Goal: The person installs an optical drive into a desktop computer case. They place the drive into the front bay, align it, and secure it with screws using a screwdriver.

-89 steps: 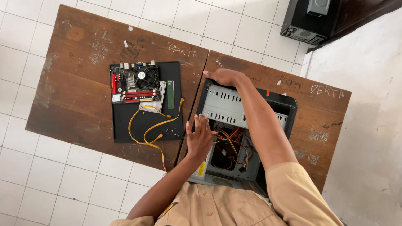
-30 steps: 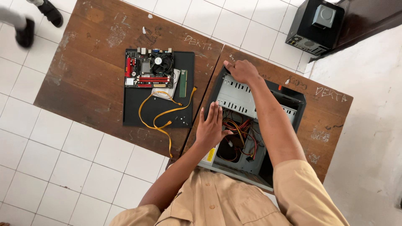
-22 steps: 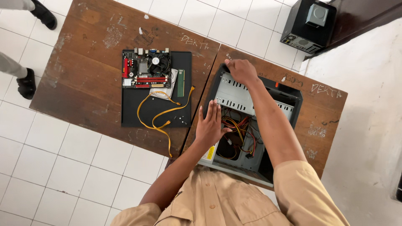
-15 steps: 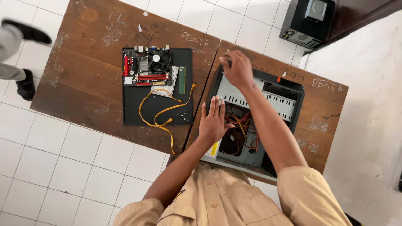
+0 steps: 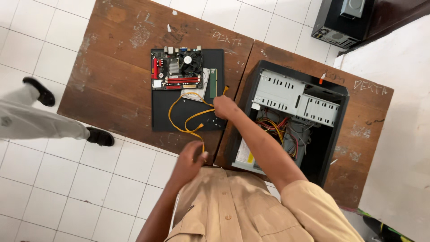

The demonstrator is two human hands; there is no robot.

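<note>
Cable, orange and looped, lay on the black mat between both hands: the right hand pinched its far end, the left hand pinched its near end at the bench edge.

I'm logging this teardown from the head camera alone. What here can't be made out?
- Right hand grip on the yellow cables: fingers curl away from the head view.
- Case floor: shadowed, partly behind the right forearm.
- Motherboard parts: too small.
- Second case: cut by the top edge.
- Passer-by: only legs show, left edge.
</note>
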